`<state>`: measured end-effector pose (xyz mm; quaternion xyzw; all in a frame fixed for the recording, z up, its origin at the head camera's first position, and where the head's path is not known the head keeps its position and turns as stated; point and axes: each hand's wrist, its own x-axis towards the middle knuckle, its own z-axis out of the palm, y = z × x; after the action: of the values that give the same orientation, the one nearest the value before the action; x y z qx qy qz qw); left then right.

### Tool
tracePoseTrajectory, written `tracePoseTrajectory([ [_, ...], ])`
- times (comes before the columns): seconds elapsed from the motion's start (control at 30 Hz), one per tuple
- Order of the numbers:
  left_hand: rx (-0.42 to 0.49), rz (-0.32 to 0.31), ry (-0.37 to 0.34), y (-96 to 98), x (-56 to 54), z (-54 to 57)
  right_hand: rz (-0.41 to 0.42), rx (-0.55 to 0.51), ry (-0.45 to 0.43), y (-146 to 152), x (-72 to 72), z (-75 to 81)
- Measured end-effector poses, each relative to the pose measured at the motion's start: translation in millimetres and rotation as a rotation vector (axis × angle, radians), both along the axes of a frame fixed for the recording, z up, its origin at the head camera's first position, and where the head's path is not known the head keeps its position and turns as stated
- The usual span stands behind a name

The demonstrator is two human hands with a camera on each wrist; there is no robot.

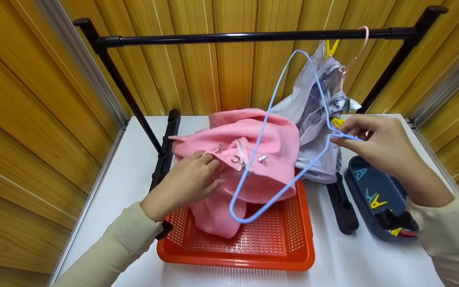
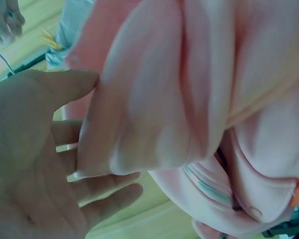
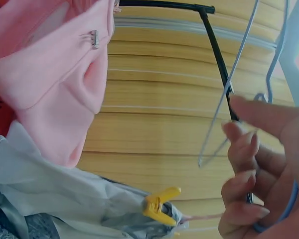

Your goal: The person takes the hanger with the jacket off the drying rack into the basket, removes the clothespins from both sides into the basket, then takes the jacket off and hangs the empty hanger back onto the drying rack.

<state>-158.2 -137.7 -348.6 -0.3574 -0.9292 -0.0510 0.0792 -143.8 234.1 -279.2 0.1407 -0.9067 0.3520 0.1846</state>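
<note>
A pink hoodie (image 1: pixel 277 139) with metal fittings lies bunched over the orange basket (image 1: pixel 235 261), one part hanging down inside. My left hand (image 1: pixel 191 175) pinches an edge of it at its near left side. In the left wrist view, the thumb and fingers of that hand (image 2: pixel 35 144) lie on either side of a fold. My right hand (image 1: pixel 385 143) holds a blue wire hanger (image 1: pixel 245 220) at its neck, between thumb and fingers. The hanger's loop slants across in front of the hoodie, and the hook end is mostly hidden by the hand in the head view.
A black rack bar (image 1: pixel 229 38) spans the back, its black foot (image 1: pixel 343 211) right of the basket. From it, a pink hanger (image 1: pixel 363 46) carries a grey-white garment (image 1: pixel 319 161) with a yellow clothespin (image 1: pixel 332 48). A dark tray (image 1: pixel 367 223) of clothespins stands at right.
</note>
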Motion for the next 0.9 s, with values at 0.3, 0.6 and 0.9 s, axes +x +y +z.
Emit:
tracePoseTrajectory([
  [0.3, -0.016, -0.229, -0.034, 11.2, 26.3, -0.3, 0.004, 0.049, -0.078, -9.8, -5.2, 3.7],
  [0.6, -0.056, -0.414, -0.101, 22.6, 46.1, 9.5, -0.057, 0.013, -0.099, -18.6, -8.5, 5.6],
  [0.9, 0.392, -0.548, 0.221, 31.3, 48.0, 29.3, -0.111, 0.099, 0.036, -33.6, -8.5, -1.0],
])
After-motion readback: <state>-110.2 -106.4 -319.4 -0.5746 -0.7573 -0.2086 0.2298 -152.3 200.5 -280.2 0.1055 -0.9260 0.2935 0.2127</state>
